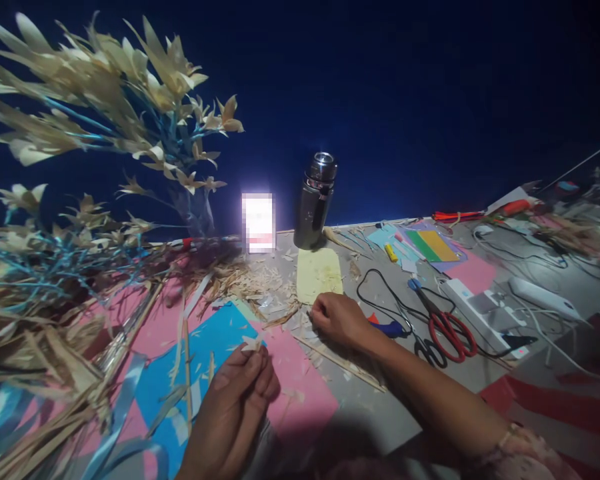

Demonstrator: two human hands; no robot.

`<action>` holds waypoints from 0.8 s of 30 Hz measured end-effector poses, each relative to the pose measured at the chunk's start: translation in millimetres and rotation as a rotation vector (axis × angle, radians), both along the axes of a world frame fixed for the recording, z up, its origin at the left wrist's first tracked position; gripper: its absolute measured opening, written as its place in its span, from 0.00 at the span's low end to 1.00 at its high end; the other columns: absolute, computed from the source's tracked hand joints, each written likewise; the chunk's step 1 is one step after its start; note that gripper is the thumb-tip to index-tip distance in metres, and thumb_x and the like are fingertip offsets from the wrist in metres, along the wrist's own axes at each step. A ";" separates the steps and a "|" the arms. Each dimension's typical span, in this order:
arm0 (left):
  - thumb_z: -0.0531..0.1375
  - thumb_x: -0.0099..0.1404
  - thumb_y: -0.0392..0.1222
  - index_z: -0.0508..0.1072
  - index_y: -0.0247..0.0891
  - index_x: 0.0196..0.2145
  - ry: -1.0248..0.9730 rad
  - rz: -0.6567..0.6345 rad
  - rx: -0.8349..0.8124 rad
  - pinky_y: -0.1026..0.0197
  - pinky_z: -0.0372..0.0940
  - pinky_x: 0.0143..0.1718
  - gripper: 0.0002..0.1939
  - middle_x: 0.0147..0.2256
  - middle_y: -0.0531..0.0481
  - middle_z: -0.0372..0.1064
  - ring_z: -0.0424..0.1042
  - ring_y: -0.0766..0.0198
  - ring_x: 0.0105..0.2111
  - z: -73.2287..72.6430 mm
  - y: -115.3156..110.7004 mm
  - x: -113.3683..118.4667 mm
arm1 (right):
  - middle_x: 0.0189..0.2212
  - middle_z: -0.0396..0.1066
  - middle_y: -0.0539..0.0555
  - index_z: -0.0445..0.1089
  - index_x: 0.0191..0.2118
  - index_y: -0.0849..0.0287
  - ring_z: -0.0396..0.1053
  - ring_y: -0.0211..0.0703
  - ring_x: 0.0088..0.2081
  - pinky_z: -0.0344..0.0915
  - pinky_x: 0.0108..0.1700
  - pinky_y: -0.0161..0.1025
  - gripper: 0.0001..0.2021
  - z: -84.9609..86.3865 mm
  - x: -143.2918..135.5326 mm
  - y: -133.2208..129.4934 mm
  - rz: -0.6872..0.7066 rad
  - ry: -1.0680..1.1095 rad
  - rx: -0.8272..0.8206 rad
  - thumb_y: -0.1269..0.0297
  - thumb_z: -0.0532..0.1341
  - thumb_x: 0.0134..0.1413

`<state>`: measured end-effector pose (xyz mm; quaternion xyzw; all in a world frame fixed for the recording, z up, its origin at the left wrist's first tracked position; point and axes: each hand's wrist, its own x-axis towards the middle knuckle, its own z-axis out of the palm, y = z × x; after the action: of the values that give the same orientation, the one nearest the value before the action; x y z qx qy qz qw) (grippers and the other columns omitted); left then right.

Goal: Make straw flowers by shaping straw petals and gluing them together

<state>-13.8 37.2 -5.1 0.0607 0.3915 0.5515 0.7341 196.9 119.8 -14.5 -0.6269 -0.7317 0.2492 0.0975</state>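
Pinching a pale husk piece (253,344), the left hand (245,380) sits front-left of the yellow card (319,270); the right hand (337,319) curls at the card's near edge, its contents impossible to tell.

Matt, papery pale scrap (253,344), glossy metal flask (310,212), smooth pink paper (303,387), plastic scissor handles (444,319).

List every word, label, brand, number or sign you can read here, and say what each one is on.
No text can be read anywhere in this picture.
Flask: any marks are too small to read.
Bright panel: pixelated, nothing legible.
Power strip: too small and blurred to read.
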 end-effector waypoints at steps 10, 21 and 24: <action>0.83 0.37 0.37 0.82 0.33 0.34 0.088 -0.030 -0.057 0.65 0.74 0.39 0.25 0.32 0.45 0.80 0.78 0.63 0.33 9.7 -8.1 19.2 | 0.23 0.66 0.47 0.72 0.29 0.58 0.61 0.38 0.25 0.57 0.29 0.36 0.08 9.8 -31.4 -73.6 -0.168 0.892 0.126 0.62 0.65 0.57; 0.80 0.45 0.40 0.82 0.38 0.30 0.235 -0.047 0.138 0.61 0.74 0.38 0.16 0.43 0.45 0.82 0.80 0.59 0.36 5.8 -29.8 20.5 | 0.21 0.61 0.45 0.69 0.26 0.57 0.56 0.35 0.22 0.54 0.27 0.35 0.09 12.9 -43.5 -92.2 -0.209 0.899 0.203 0.62 0.64 0.56; 0.79 0.48 0.43 0.78 0.37 0.24 0.342 -0.013 0.211 0.60 0.74 0.36 0.14 0.46 0.43 0.80 0.80 0.53 0.40 7.4 -35.5 26.1 | 0.21 0.61 0.45 0.68 0.27 0.57 0.55 0.36 0.22 0.53 0.26 0.35 0.09 9.1 -44.1 -96.9 -0.262 0.954 0.136 0.60 0.64 0.54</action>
<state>12.3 1.7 2.3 0.2326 0.4499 0.5666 0.6500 152.8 23.0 -5.5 -0.5219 -0.5352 0.4455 0.4926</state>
